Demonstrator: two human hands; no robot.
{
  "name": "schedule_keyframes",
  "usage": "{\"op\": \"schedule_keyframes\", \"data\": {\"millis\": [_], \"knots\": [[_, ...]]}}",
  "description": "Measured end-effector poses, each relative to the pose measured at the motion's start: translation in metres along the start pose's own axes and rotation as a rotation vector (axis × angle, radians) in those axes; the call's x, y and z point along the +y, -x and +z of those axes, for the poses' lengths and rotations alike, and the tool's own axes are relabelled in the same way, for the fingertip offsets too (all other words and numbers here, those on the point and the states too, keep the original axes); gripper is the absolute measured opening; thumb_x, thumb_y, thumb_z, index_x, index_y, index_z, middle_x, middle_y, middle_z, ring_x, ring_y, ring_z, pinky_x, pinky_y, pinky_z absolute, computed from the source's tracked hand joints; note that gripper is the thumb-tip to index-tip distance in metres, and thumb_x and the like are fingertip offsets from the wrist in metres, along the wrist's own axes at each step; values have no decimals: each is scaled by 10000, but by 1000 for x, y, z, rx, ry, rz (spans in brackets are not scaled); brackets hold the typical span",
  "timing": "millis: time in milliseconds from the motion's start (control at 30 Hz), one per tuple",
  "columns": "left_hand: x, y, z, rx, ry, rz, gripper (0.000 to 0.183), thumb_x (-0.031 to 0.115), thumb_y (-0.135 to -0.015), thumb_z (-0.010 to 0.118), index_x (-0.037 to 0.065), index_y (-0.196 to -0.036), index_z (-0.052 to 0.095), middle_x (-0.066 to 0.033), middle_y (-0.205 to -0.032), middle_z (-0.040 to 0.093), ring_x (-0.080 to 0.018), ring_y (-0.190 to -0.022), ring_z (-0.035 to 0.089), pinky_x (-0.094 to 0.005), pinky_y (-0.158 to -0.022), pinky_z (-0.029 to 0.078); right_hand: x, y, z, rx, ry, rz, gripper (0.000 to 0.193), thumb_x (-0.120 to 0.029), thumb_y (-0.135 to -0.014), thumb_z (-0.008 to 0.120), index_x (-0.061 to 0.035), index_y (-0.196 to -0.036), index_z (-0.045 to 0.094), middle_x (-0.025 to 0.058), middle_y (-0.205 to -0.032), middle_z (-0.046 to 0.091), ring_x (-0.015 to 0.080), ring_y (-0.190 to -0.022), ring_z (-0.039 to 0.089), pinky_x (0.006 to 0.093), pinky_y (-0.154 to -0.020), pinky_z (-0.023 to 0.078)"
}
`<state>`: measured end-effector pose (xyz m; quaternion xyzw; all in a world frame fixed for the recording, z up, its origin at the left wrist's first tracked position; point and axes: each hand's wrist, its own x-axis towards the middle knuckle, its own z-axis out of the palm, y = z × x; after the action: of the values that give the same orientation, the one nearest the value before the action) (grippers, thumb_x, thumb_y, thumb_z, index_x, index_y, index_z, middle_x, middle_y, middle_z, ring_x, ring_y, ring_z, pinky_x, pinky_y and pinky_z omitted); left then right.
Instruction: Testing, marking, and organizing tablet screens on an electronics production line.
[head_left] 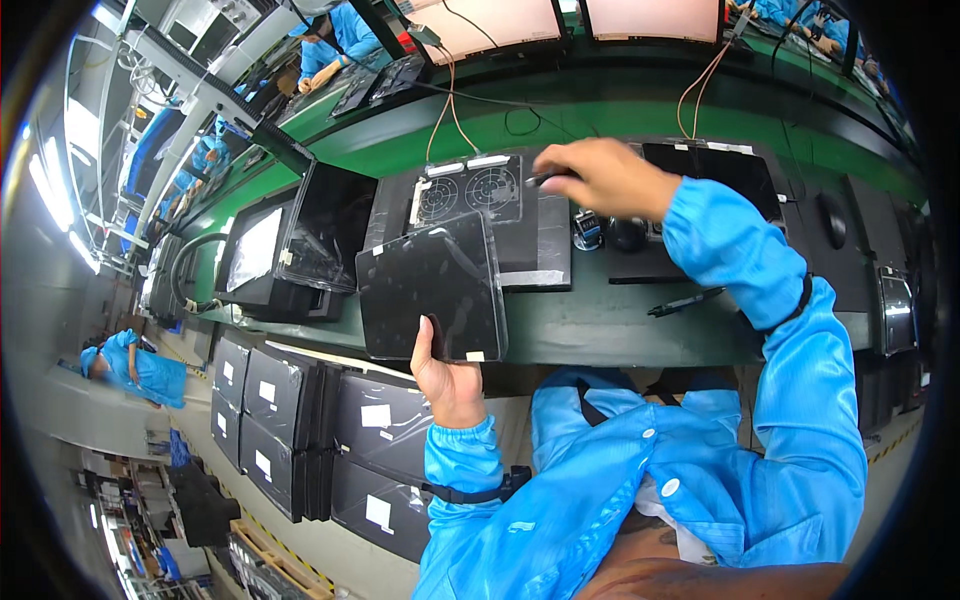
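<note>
Black panel (425, 290), pinched in the left hand (447, 385), hangs over the workbench's (590, 332) near edge, overlapping a circle-marked plate (490, 192); the right hand (605, 178) pinches a small dark object (547, 177). Monitors (490, 28) line the far edge, dark stacks (365, 445) and pale floor (345, 562) the near.

The counter (600, 325) is dark green, with a bare strip along its near edge. Toward its left end sits a black box (255, 248) with a bright, glossy face; just beside it a black panel (335, 225) stands tilted, its footing hard to make out. Next comes a dark board (551, 245), bearing a clear sheet (465, 200) with two ring targets. Right of the board stand a small jar (587, 232) with a blue label and, just beside it, a round black thing (627, 236). A pen (686, 302) lies aslant nearer the edge. Farther right is a black mouse (832, 221) on a dark surface.
</note>
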<state>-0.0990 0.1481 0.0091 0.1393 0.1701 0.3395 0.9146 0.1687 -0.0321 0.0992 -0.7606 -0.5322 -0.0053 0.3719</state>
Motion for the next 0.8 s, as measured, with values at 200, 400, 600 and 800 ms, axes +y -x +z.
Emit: {"op": "schedule_keyframes", "data": {"millis": [200,400,600,800], "knots": [[-15,-3,7,-87,6,-44,255,124,-1015,601,-17,-1219,663,-178,-1276,687,-325,-1209,645,-499,-1092,501,-51,55,43,61,-170,-211,220,-143,-914,738,-23,-1094,700,141,-996,728,313,-887,697,401,-772,550],[-26,6,12,-73,-45,-31,246,130,-1009,607,-2,-1209,666,-162,-1275,684,-313,-1212,640,-485,-1093,498,-47,66,48,159,-245,-203,213,-219,-915,734,-54,-1047,705,133,-914,718,348,-864,685,434,-746,537],[-34,8,14,-83,1,-38,263,124,-1025,584,-35,-1222,655,-193,-1268,688,-325,-1193,655,-484,-1081,509,-43,77,48,167,-227,-170,196,-205,-913,732,-53,-1033,706,138,-899,717,353,-858,689,447,-744,534],[-36,8,17,-84,-38,-47,261,114,-1028,573,-36,-1227,651,-192,-1268,686,-328,-1209,646,-492,-1091,503,-39,79,45,163,-200,-185,195,-168,-909,739,-25,-1039,709,150,-946,731,338,-869,700,418,-760,552]]}}
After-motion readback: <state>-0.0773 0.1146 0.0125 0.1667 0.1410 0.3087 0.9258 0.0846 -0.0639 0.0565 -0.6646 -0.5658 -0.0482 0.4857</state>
